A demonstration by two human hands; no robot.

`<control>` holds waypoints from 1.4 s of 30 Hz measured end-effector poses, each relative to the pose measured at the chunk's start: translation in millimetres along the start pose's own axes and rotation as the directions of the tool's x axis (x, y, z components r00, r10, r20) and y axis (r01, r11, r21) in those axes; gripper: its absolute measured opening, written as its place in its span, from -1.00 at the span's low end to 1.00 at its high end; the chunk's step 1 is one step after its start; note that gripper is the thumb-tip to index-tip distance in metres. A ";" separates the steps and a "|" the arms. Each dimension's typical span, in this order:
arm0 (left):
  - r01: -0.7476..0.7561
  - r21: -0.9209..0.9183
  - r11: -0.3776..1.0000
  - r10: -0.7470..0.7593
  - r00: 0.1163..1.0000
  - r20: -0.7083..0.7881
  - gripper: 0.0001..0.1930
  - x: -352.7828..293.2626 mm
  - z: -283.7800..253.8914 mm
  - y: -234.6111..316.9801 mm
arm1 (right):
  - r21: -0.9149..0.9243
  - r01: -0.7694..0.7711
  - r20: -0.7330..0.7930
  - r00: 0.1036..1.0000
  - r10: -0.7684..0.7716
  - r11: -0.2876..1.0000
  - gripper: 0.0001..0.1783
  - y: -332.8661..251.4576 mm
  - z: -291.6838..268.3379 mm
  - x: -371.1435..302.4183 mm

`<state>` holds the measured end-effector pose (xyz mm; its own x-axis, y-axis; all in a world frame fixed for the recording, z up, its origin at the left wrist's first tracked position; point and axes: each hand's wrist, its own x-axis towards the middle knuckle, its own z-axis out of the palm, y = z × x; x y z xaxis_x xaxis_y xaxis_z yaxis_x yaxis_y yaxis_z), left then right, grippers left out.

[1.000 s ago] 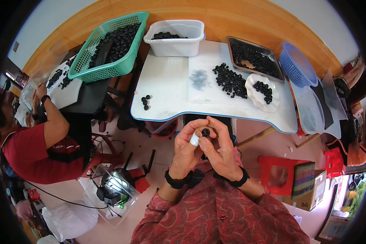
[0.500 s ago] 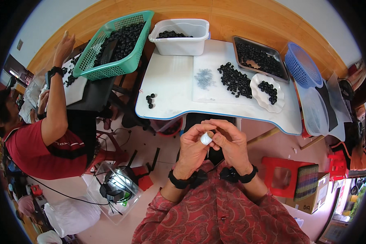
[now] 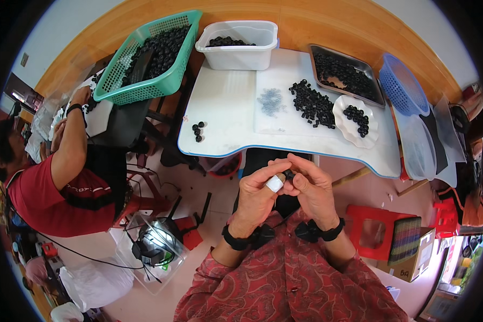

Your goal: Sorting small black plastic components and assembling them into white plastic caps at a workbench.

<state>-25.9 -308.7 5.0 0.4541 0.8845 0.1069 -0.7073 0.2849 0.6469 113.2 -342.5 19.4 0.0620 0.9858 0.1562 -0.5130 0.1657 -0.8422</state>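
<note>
Just beyond the table's near edge, my left hand point(image 3: 255, 194) and my right hand point(image 3: 315, 196) meet in front of my body. Between their fingertips they pinch a small black round part point(image 3: 288, 175), mostly covered by the fingers. White tape point(image 3: 274, 184) wraps the left thumb. On the white table point(image 3: 220, 112) ahead lie a pile of small black cylindrical parts point(image 3: 312, 104), a patch of tiny clear pieces point(image 3: 272, 102) and several black round parts point(image 3: 198, 131) to the left. More black parts rest on a white scalloped plate point(image 3: 371, 137).
A metal tray point(image 3: 380, 96), a blue basket point(image 3: 402, 86), a white tub point(image 3: 241, 58) and a green basket point(image 3: 137, 94) line the back. At left a co-worker in a red shirt point(image 3: 43, 198) sits at a dark table. Red stool point(image 3: 354, 231) on the right.
My fingers have shifted, and the black part now shows between them. The co-worker's raised hand has come down to the parts on the dark table.
</note>
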 end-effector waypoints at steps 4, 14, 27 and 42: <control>-0.026 0.029 0.999 0.028 0.998 -0.049 -0.72 2.4 -3.0 -3.1 | 0.028 -0.006 -0.011 1.000 0.006 1.000 -0.64 4.8 -5.2 -0.7; -0.034 0.118 0.992 0.049 0.991 -0.124 -0.75 11.4 -5.8 -7.7 | -0.190 0.093 -0.129 0.985 -0.118 0.977 -0.86 8.2 -13.0 7.8; -0.020 0.250 0.968 0.052 0.991 -0.123 -0.74 24.0 -12.8 -17.7 | -0.035 -0.109 -0.236 0.967 0.098 0.993 -0.83 7.1 -19.6 12.0; 0.037 0.181 0.983 -0.006 0.986 -0.167 -0.73 30.4 -12.0 -17.7 | 0.033 -0.093 -0.224 0.970 0.098 0.995 -0.88 15.5 -25.4 16.8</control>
<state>-6.1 -282.4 -12.3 0.3613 0.9321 -0.0248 -0.5803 0.2456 0.7765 128.1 -322.6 -4.1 0.2014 0.9784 -0.0469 -0.5448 0.0721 -0.8355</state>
